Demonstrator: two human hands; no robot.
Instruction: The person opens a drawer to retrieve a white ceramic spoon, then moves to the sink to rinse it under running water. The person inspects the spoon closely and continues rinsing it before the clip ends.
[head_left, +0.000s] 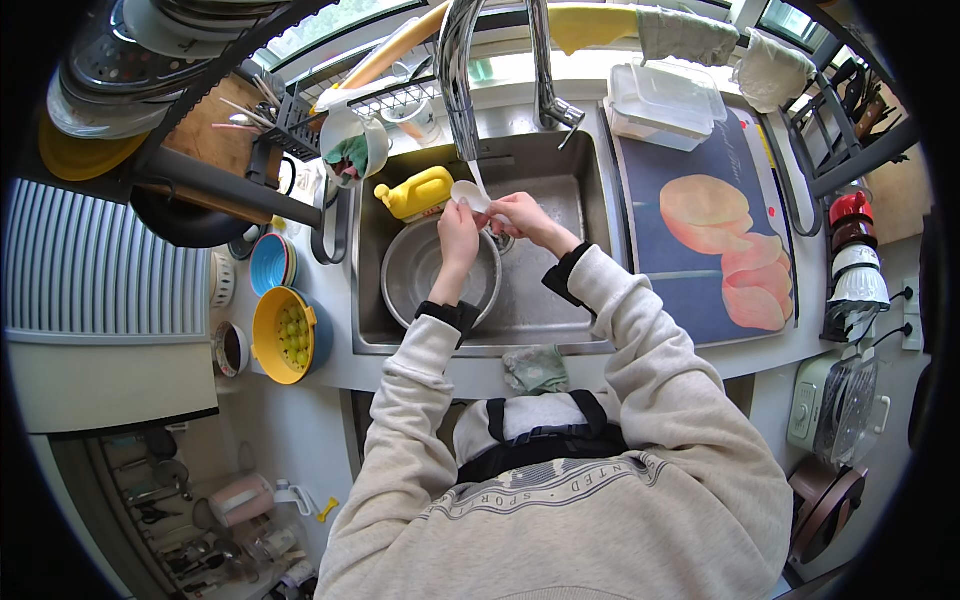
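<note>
Under the chrome faucet (459, 90), a stream of water runs down to a white spoon or small ladle (469, 195), held over the sink (555, 300). Its bowl is in the fingers of my left hand (459, 229). My right hand (525, 217) grips it further along, near the handle, which the fingers partly cover. Below my left hand a round metal basin (405, 277) stands in the sink. A yellow plastic bottle (420, 193) lies behind the basin, close to my left hand.
Left of the sink are a yellow colander (264, 330) with green grapes and stacked bowls (268, 264). On the right lie a patterned mat (667, 247) and clear plastic containers (664, 101). A folded cloth (536, 370) rests on the front edge. Dark rack bars (232, 187) overhang the left side.
</note>
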